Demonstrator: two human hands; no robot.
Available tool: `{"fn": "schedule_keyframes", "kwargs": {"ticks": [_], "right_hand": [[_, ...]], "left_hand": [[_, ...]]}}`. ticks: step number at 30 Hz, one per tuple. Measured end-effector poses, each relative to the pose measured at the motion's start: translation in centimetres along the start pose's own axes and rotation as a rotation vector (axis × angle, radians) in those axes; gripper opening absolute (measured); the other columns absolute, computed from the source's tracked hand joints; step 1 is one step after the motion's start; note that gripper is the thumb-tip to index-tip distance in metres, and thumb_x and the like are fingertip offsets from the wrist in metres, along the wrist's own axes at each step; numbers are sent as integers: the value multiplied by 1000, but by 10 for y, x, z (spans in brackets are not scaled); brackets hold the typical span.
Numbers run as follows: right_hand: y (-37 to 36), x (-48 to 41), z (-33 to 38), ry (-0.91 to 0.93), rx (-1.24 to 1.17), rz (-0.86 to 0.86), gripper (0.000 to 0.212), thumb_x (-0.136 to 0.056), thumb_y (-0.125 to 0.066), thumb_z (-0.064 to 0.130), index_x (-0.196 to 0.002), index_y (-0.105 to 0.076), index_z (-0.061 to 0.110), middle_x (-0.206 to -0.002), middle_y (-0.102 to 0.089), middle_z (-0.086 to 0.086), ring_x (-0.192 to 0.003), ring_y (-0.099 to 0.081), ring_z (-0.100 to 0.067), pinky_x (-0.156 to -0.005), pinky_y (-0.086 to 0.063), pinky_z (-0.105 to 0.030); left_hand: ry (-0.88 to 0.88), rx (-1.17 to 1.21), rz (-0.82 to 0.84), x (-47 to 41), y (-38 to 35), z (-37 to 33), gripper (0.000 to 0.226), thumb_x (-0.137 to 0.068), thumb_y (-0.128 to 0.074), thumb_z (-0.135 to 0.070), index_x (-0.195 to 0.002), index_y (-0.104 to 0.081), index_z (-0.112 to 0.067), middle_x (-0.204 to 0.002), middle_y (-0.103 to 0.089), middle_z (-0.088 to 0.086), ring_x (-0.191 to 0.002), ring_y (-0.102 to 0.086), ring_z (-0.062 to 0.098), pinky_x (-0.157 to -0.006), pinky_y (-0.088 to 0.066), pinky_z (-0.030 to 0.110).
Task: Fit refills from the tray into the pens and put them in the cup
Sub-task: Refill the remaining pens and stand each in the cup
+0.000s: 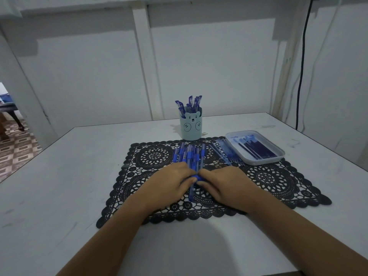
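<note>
Pen (pixel 192 193) lies mid-placemat (pixel 278 180) on the counter (pixel 59 196), left grip (pixel 171 182) and right grip (pixel 223 186) both pinching its blue end, fingers curled. Loose pile (pixel 189 154) sits just behind them. Refills (pixel 256 149) are in the tray (pixel 264 161) to the right, and the bear cup (pixel 190 128) is at the back.

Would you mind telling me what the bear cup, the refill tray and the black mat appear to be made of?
Bear cup: likely matte plastic, with smooth, evenly pale-blue walls. Refill tray: probably translucent plastic, since its rim looks milky. Black mat: openwork lace pattern, perhaps vinyl or crochet; unclear.
</note>
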State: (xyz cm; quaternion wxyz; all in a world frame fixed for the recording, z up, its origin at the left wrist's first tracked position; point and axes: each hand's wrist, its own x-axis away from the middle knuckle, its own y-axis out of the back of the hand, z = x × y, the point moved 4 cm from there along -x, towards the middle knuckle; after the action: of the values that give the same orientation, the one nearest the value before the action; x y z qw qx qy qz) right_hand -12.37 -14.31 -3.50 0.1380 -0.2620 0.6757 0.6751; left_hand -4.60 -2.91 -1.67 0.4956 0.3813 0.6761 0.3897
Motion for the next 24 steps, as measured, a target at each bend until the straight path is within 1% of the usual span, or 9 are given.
{"fn": "schedule_keyframes", "kwargs": {"ticks": [2, 5, 8, 11, 13, 15, 17, 21, 24], "right_hand": [[2, -1, -1, -22, 11, -3, 34, -91, -35, 45, -83, -57, 20, -58, -57, 7, -47, -52, -13, -41, -41, -25], [1, -3, -2, -93, -82, 15, 43, -90, -28, 49, -89, -59, 19, -73, -59, 6, -63, -52, -10, -56, -42, -25], [-3, -5, 2, -83, -161, 46, 37, -94, -32, 35, -98, -58, 10, -87, -55, -3, -73, -45, -12, -67, -38, -24], [-6, -5, 2, -101, -234, 136, 25, -98, -37, 25, -106, -53, 8, -95, -56, -6, -82, -51, -18, -76, -43, -30], [-3, -4, 3, -91, -219, 109, 28, -96, -35, 32, -103, -53, 12, -87, -61, -5, -75, -55, -20, -69, -46, -35], [1, -3, 1, -67, -159, 38, 32, -93, -32, 39, -100, -54, 17, -71, -63, 0, -60, -57, -19, -55, -48, -34], [1, -3, -1, -63, -148, 17, 30, -91, -34, 42, -100, -54, 22, -66, -63, 3, -54, -56, -17, -49, -47, -32], [4, -5, -7, -208, -223, -28, 31, -92, -36, 44, -102, -56, 23, -80, -64, 7, -68, -57, -9, -61, -47, -27], [0, -4, -20, -371, -281, -26, 24, -97, -37, 23, -106, -56, 13, -94, -54, 3, -82, -50, -10, -75, -39, -23]], "left_hand": [[2, 13, -11, 0, 1, -1, 29, -93, -42, -27, -110, -62, -14, -88, -50, -7, -81, -44, 4, -77, -34, 15], [19, 8, -39, 0, 0, 2, 18, -92, -50, -21, -107, -60, -17, -92, -50, -8, -85, -46, 5, -81, -37, 18], [25, -28, -47, 0, -3, 3, 12, -91, -52, -18, -102, -57, -17, -92, -44, -10, -87, -42, 5, -83, -34, 17], [28, -43, -46, -1, -5, 4, 11, -91, -51, -16, -101, -56, -16, -92, -41, -12, -87, -38, 3, -82, -30, 13], [34, -32, -52, -1, -5, 4, 7, -91, -52, -14, -97, -54, -16, -90, -40, -11, -84, -36, 4, -79, -29, 12], [36, -22, -56, 0, -4, 4, 5, -90, -53, -12, -91, -50, -17, -89, -40, -9, -83, -37, 6, -76, -31, 13], [36, -20, -58, 0, -3, 4, 7, -89, -53, -11, -89, -48, -17, -89, -41, -8, -83, -37, 7, -77, -32, 12], [63, -6, -95, -1, 2, 4, 2, -90, -53, -15, -90, -52, -16, -86, -41, -10, -78, -36, 2, -74, -31, 10], [97, -27, -126, 0, 6, 7, 8, -92, -50, -18, -97, -55, -15, -89, -42, -11, -77, -37, -1, -74, -30, 7]]}}
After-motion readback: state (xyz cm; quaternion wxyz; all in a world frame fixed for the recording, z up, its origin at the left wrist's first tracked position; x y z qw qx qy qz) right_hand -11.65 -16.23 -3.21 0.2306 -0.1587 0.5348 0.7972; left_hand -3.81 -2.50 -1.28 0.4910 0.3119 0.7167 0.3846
